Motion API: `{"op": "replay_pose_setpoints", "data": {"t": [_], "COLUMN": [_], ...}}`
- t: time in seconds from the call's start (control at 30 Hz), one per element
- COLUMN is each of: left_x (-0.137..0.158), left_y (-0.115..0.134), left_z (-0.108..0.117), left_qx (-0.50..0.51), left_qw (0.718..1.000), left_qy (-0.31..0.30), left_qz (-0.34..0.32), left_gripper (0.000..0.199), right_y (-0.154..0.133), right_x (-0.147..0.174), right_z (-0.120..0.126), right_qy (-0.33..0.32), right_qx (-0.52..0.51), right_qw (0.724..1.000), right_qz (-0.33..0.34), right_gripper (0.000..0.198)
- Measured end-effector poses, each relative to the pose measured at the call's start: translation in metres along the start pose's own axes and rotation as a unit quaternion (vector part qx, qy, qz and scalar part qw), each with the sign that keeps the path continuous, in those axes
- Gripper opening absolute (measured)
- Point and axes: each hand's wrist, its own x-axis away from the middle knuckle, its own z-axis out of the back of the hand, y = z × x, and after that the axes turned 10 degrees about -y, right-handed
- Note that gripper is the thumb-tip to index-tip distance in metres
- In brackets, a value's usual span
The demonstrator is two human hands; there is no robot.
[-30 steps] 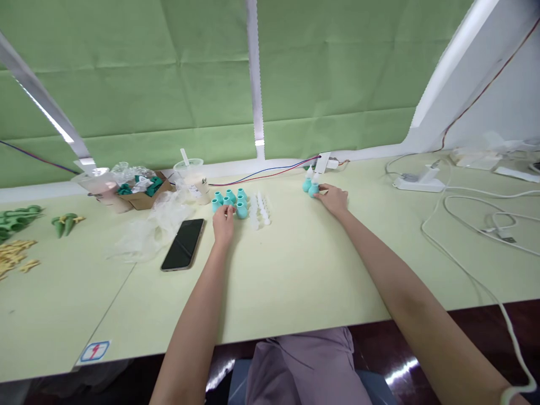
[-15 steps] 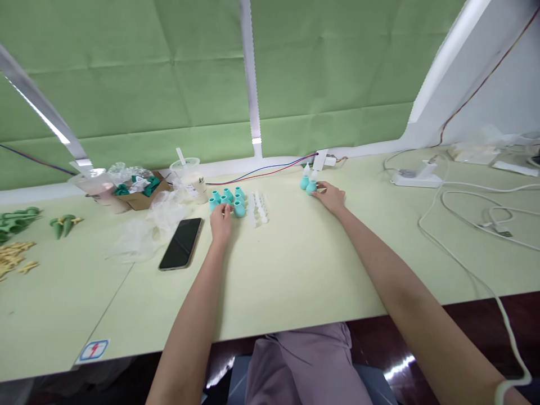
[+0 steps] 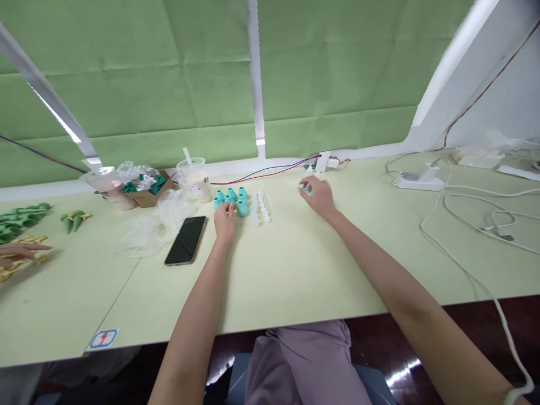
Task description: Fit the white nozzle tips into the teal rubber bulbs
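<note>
My left hand (image 3: pixel 224 220) rests on the table at the near side of a cluster of small turquoise bottle-shaped pieces (image 3: pixel 242 208). Its fingers are pinched together; what lies between them, if anything, is hidden. Just right of the cluster lie rows of small white translucent plastic parts (image 3: pixel 260 209). My right hand (image 3: pixel 319 197), slightly blurred, hovers in front of the turquoise pieces with white tips (image 3: pixel 309 170). Its thumb and fingers are apart, with nothing visibly held. It covers most of those pieces, though some turquoise shows between the fingers.
A black phone (image 3: pixel 186 241) and a crumpled plastic bag (image 3: pixel 152 228) lie left. Behind stand drink cups (image 3: pixel 196 177) and a cardboard box (image 3: pixel 147 197). Another person's hand (image 3: pixel 25 250) is over yellow pieces, far left. A power strip (image 3: pixel 419 183) and white cables (image 3: pixel 468 211) lie right.
My right hand has let go of the turquoise piece with the white tip and drawn slightly left, in front of it. My left hand stays by the cluster. Another person's hand has appeared far left.
</note>
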Motion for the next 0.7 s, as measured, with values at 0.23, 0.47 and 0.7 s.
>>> {"op": "replay_pose_setpoints", "data": {"t": [0.23,0.47,0.7], "left_x": [0.002,0.009,0.017], "left_y": [0.002,0.021,0.05], "left_z": [0.002,0.005,0.005], "left_qx": [-0.026,-0.072,-0.107], "left_qw": [0.998,0.991,0.975], "left_qy": [0.036,0.034,0.012], "left_qz": [-0.034,-0.107,-0.197], "left_gripper": [0.029,0.029,0.028], "right_y": [-0.06,-0.062,-0.065], "right_x": [0.01,0.017,0.007], "right_z": [-0.036,-0.042,-0.045], "right_qy": [-0.169,-0.175,-0.126], "right_qx": [-0.043,-0.087,-0.388], "right_qw": [0.972,0.971,0.913], "right_qz": [0.159,0.135,0.031], "right_gripper": [0.022,0.009,0.017]}}
